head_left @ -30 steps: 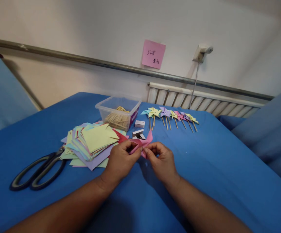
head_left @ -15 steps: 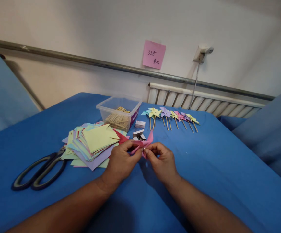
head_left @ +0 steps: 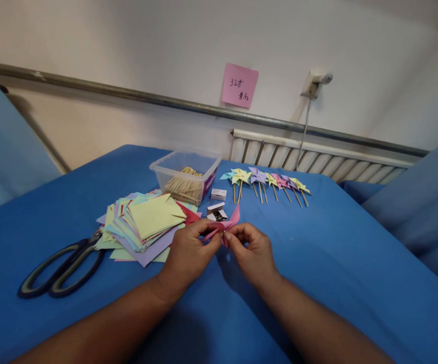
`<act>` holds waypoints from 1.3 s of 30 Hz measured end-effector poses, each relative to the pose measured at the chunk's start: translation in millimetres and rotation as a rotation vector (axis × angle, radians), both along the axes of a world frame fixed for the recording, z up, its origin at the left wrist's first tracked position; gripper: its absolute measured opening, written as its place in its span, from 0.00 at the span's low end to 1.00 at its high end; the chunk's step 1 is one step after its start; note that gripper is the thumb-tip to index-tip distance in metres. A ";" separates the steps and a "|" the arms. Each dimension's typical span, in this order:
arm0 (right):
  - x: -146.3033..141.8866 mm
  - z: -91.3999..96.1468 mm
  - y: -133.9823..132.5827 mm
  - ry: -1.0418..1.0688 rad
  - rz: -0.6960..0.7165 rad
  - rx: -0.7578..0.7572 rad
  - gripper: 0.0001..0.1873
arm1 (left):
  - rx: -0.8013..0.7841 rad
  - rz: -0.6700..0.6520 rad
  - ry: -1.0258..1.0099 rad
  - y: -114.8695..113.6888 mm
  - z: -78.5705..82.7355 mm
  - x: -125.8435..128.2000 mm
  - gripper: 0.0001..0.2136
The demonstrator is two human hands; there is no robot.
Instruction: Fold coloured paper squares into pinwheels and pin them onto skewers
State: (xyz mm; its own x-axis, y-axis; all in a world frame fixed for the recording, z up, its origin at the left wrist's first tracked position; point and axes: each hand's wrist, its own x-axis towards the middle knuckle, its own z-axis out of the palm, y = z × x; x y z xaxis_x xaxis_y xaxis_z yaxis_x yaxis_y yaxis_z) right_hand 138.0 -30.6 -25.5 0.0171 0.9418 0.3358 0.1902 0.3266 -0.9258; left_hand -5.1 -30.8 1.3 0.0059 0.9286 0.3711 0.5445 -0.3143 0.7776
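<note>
Scissors (head_left: 61, 268), dark-handled, lying at the left of the blue surface (head_left: 355, 268), handles toward the near edge, blades hidden beneath paper. Stack of paper (head_left: 156, 215), mixed colours, pale yellow sheet uppermost, edges uneven, a red piece showing at its right side. Tub (head_left: 175, 172), clear plastic, purple patch on one side, just behind the stack; inside, a heap of thin wooden sticks (head_left: 185, 186). Left hand (head_left: 188, 250), pinching folded pink paper (head_left: 234, 217) from its left side. Said pink paper: between the two hands, in front of the small boxes, one point angled up. Closed box (head_left: 219, 194), small and white, right of the tub; open box (head_left: 216, 207), just in front of it, dark contents too small to identify. Right hand (head_left: 254, 250), thumb and fingers pinched at the pink paper's near side; a tiny shiny item at the fingertips, unclear. Pinwheels (head_left: 258, 176), yellow, purple, pink and blue, on sticks, in a row at the far side.
</note>
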 end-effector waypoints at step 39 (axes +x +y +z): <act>-8.3 1.8 4.8 0.507 0.142 -0.183 0.25 | -0.051 -0.024 -0.089 -2.1 5.8 2.9 0.05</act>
